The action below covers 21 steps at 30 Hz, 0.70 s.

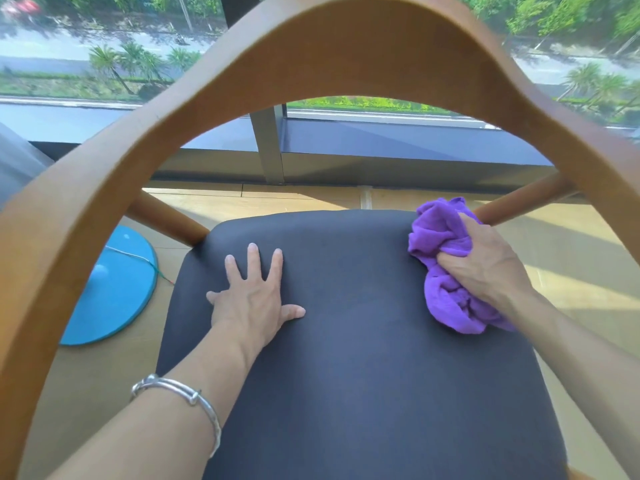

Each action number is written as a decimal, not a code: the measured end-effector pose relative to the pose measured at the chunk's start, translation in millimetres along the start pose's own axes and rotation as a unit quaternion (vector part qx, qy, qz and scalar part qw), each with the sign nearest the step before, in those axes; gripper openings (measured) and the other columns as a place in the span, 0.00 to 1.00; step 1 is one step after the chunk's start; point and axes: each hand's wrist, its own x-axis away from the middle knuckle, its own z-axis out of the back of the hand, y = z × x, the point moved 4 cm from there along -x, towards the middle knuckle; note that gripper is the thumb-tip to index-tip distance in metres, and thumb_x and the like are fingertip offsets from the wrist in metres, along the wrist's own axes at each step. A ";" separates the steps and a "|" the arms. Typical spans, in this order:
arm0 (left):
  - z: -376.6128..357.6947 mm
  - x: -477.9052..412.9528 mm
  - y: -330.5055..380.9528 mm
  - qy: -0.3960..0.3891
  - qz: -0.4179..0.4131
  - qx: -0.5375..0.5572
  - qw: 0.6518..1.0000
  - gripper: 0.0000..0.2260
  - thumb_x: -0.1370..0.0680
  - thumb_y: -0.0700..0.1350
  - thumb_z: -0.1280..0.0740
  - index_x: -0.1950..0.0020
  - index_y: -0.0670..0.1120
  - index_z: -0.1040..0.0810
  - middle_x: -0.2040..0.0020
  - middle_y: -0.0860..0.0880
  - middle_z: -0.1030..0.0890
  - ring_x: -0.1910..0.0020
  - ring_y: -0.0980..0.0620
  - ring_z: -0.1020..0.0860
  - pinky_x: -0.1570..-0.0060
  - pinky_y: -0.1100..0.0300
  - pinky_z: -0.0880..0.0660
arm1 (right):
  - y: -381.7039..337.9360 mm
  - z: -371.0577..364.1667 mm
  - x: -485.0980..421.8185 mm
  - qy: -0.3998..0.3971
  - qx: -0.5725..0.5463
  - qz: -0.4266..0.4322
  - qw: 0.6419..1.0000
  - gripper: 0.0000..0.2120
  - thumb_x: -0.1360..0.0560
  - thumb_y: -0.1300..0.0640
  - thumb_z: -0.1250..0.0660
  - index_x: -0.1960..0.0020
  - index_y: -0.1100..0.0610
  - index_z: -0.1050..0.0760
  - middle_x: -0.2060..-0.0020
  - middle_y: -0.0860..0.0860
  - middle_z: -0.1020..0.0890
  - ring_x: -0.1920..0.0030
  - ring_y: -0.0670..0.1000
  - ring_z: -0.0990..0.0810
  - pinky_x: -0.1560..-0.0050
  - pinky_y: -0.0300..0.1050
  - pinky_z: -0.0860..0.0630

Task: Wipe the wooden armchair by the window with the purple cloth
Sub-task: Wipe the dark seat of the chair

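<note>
A person reaches both arms under the bent back rail of a wooden armchair [346,46], which stands just beside a window [104,46] looking onto palms and a road. The smooth, honey-brown rail arches in one broad curve over a matte, dark grey padded seat [363,358] with rounded corners. The left hand [254,296] lies flat on the seat's left half, fingers straight and spread, holding nothing. A plain silver bangle [180,393] circles that forearm. The right hand [485,265] grips the purple cloth [440,233], soft and deeply creased, with fingers curled into its folds. The cloth rests on the seat's far right corner, next to a round wooden strut [519,202] and well apart from the left hand. A flat turquoise disc [114,289] lies on the pale floor [277,199] at left.
</note>
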 end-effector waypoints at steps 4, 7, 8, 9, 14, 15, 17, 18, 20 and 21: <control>-4.1 0.8 -3.3 0.012 -0.012 -0.009 1.000 0.40 0.26 0.70 0.49 0.25 0.52 0.64 0.24 0.45 0.62 0.27 0.36 0.57 0.41 0.38 0.32 | -27.7 -18.4 -3.3 0.017 0.035 0.015 0.999 0.21 0.33 0.47 0.38 0.40 0.44 0.30 0.51 0.53 0.22 0.49 0.58 0.24 0.52 0.49 0.26; -4.3 0.2 -5.0 0.018 -0.015 -0.011 1.000 0.39 0.26 0.69 0.50 0.25 0.52 0.64 0.24 0.46 0.62 0.27 0.36 0.57 0.42 0.39 0.31 | -72.4 -38.9 4.0 0.005 0.070 0.048 0.996 0.23 0.30 0.50 0.38 0.35 0.44 0.31 0.47 0.54 0.24 0.46 0.60 0.25 0.49 0.51 0.26; -4.7 0.2 -5.0 0.020 -0.017 -0.013 1.000 0.39 0.26 0.69 0.50 0.25 0.51 0.64 0.24 0.46 0.62 0.27 0.36 0.57 0.42 0.39 0.30 | -89.6 -46.9 8.7 0.004 0.069 0.068 0.995 0.23 0.30 0.50 0.40 0.35 0.44 0.31 0.48 0.54 0.24 0.45 0.60 0.25 0.49 0.52 0.26; -5.1 0.6 -4.6 0.021 -0.018 -0.012 1.000 0.40 0.26 0.69 0.50 0.24 0.51 0.64 0.24 0.46 0.62 0.27 0.36 0.57 0.42 0.39 0.31 | -107.5 -56.0 15.0 -0.004 0.064 0.092 0.994 0.23 0.32 0.50 0.42 0.36 0.44 0.31 0.48 0.53 0.24 0.45 0.59 0.25 0.49 0.53 0.26; -7.8 5.1 -12.5 0.012 -0.045 0.006 0.999 0.39 0.24 0.67 0.49 0.24 0.49 0.62 0.24 0.47 0.63 0.26 0.39 0.60 0.38 0.40 0.33 | -171.5 -99.1 60.7 -0.063 0.050 0.203 0.976 0.26 0.29 0.48 0.39 0.31 0.43 0.33 0.41 0.50 0.24 0.39 0.56 0.28 0.41 0.52 0.30; -7.4 7.3 -16.0 0.012 -0.057 0.001 0.998 0.39 0.24 0.66 0.48 0.23 0.48 0.62 0.24 0.48 0.63 0.25 0.40 0.60 0.37 0.42 0.33 | -171.3 -99.8 63.1 -0.069 0.049 0.208 0.974 0.27 0.28 0.48 0.37 0.30 0.43 0.34 0.39 0.50 0.25 0.38 0.56 0.29 0.40 0.52 0.31; -6.2 11.3 -23.8 0.009 -0.081 -0.006 0.997 0.38 0.23 0.64 0.47 0.24 0.47 0.63 0.23 0.49 0.63 0.25 0.43 0.61 0.32 0.47 0.36 | -158.4 -93.6 56.9 -0.076 0.061 0.214 0.972 0.27 0.28 0.48 0.37 0.29 0.42 0.36 0.38 0.50 0.26 0.38 0.56 0.28 0.40 0.52 0.30; -5.8 13.5 -28.0 0.005 -0.089 -0.006 0.996 0.38 0.23 0.63 0.47 0.24 0.47 0.63 0.23 0.49 0.64 0.25 0.45 0.61 0.31 0.50 0.37 | -149.0 -86.7 51.8 -0.075 0.064 0.212 0.972 0.27 0.28 0.49 0.37 0.30 0.42 0.36 0.39 0.49 0.25 0.38 0.56 0.27 0.41 0.53 0.29; -7.1 18.8 -35.2 -0.001 -0.098 0.005 0.995 0.36 0.22 0.62 0.47 0.24 0.48 0.63 0.24 0.50 0.65 0.25 0.49 0.62 0.29 0.55 0.41 | -126.1 -67.1 38.1 -0.043 0.044 0.182 0.981 0.25 0.30 0.50 0.38 0.32 0.42 0.33 0.42 0.48 0.23 0.41 0.56 0.26 0.46 0.54 0.26; -9.6 21.3 -38.6 0.001 -0.101 0.014 0.995 0.35 0.21 0.61 0.47 0.24 0.48 0.63 0.24 0.51 0.65 0.25 0.49 0.63 0.29 0.55 0.42 | -115.7 -56.7 33.6 -0.026 0.030 0.162 0.986 0.24 0.30 0.51 0.37 0.34 0.41 0.32 0.44 0.48 0.23 0.42 0.56 0.25 0.47 0.54 0.25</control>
